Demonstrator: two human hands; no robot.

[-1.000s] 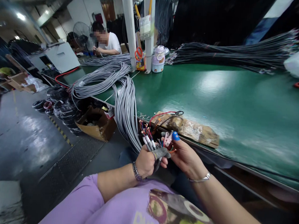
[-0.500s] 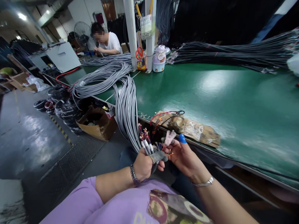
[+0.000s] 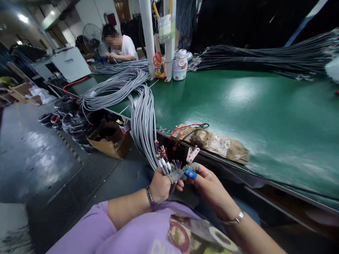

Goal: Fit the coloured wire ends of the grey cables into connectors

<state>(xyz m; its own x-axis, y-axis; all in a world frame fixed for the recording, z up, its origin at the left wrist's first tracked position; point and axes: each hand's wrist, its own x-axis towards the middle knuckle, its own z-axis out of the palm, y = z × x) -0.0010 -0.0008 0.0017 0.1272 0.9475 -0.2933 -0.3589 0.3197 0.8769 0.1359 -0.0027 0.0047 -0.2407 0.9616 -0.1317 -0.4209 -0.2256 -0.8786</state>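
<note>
My left hand (image 3: 163, 184) is closed around a bundle of grey cables (image 3: 143, 122). Their stripped ends, with white sleeves and reddish wires (image 3: 162, 155), stick up past the fist. Grey covers sit on some left fingers. Thin coloured wires (image 3: 177, 164) fan out by the left thumb. Right beside it, my right hand (image 3: 199, 175) pinches at these wires; a blue cover wraps its thumb and a grey one a finger. The exact wire between the fingertips is hidden. A pink clothespin (image 3: 192, 154) stands just above the right fingers, by the bench edge.
On the green bench (image 3: 258, 109), a wooden board (image 3: 222, 147) with red and black leads lies at the front edge. Coiled grey cable (image 3: 117, 88), posts, a lidded cup (image 3: 180, 67) and black cables (image 3: 261, 58) lie beyond. A co-worker (image 3: 122, 47) sits behind. A carton (image 3: 112, 141) stands below.
My right hand has moved left and down to my left thumb, and its blue-covered thumb has closed from raised to pinching. My left hand keeps its hold on the cables.
</note>
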